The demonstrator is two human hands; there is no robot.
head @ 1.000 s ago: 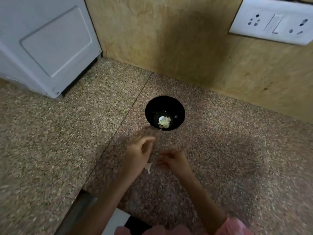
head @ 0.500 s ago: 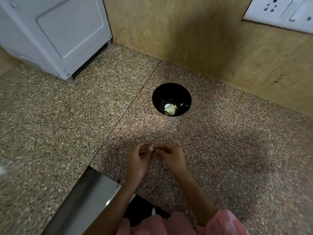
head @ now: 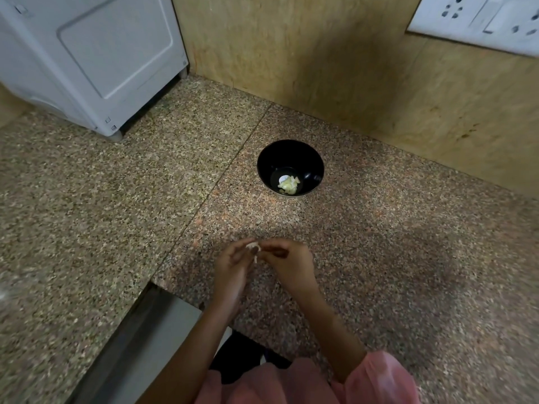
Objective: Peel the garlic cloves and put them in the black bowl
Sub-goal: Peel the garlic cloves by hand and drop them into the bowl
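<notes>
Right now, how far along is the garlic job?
Done: a few peeled cloves lie in the black bowl. In hand: the left hand and right hand both pinch one garlic clove above the countertop, a strip of skin hanging from it. Left: finish peeling it and drop it in the bowl. No other unpeeled cloves show.

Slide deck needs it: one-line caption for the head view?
Left hand and right hand pinch a garlic clove over the counter; peeled cloves sit in the black bowl.
</notes>
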